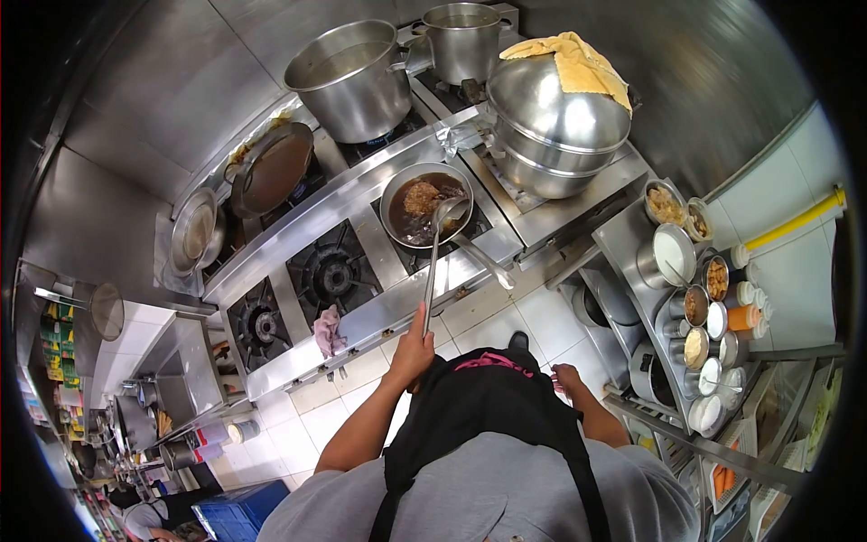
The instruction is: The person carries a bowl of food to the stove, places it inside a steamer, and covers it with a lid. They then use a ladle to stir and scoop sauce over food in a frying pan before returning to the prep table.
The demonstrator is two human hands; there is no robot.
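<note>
My left hand point(412, 358) is closed around the long handle of a metal ladle point(432, 275). The ladle's bowl rests in a frying pan point(386, 200) of dark brown liquid. A browned, rough-surfaced piece of food point(421, 198) lies in that liquid beside the ladle. The pan sits on a front burner, its handle pointing toward my body and to the right. Down by my right side, my right hand point(569, 379) has curled fingers with a bit of something pinkish at them, too small to name.
Large stock pots point(357, 95) and a domed steamer point(546, 135) with a yellow cloth point(578, 68) stand at the back. A dark wok point(274, 172) leans behind the burners. A pink cloth point(327, 332) hangs on the stove's front edge. Seasoning containers point(673, 248) fill the right shelf.
</note>
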